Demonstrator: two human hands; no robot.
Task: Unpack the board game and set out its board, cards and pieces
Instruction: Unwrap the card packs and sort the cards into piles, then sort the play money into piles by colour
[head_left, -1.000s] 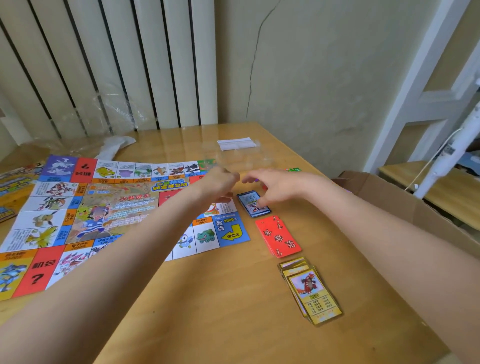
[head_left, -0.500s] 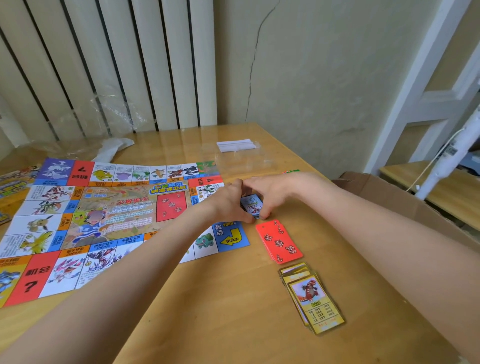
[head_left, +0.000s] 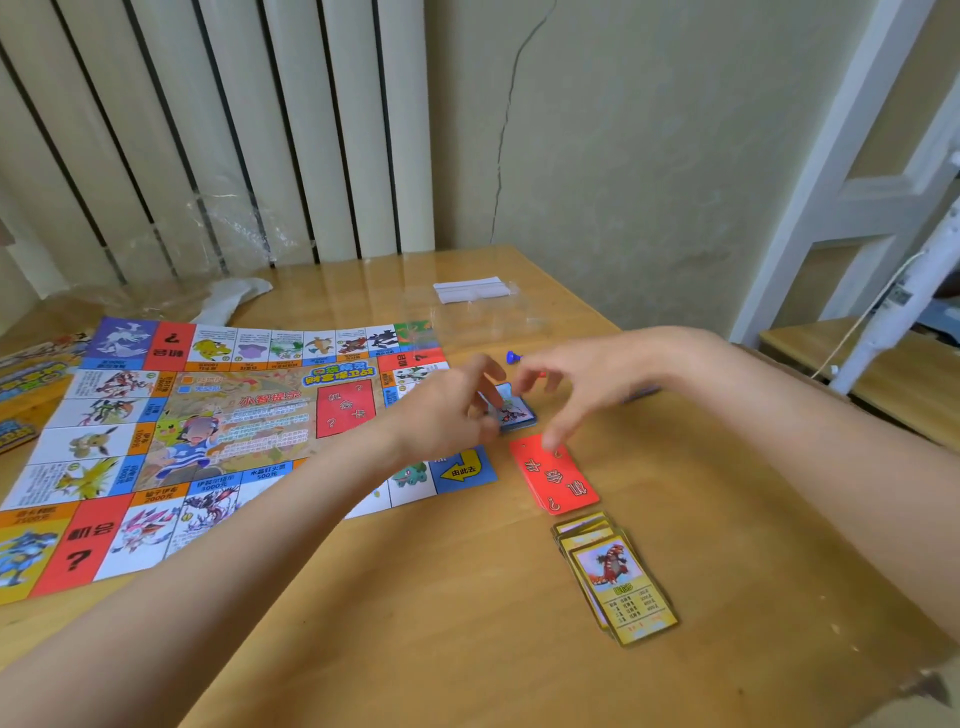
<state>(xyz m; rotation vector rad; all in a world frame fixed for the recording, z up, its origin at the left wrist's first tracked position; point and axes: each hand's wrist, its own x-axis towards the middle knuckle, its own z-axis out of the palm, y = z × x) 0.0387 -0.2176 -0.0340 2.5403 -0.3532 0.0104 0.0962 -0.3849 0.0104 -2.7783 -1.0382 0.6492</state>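
Where the wooden counter (head_left: 467, 623) meets the far-left edge, a game box (head_left: 26, 384) lies partly out of view, with crumpled clear plastic wrap (head_left: 218, 249) behind it. Board (head_left: 218, 431) unfolded flat on the counter's left half. Left hand (head_left: 447, 415) over the board's right edge, fingers loosely curled, touching or just at the blue card stack (head_left: 514, 410); can't tell if its grip actually pinches a card. Right hand (head_left: 587, 384) hovers above same stack, fingers spread, holding nothing. Small blue piece (head_left: 513, 357) just behind the hands. Red card stack (head_left: 556, 475) face-down, near the blue one. Yellow card stack (head_left: 615, 577) fanned slightly, nearer the camera. Clear plastic tray (head_left: 483, 312) with white paper at the back.
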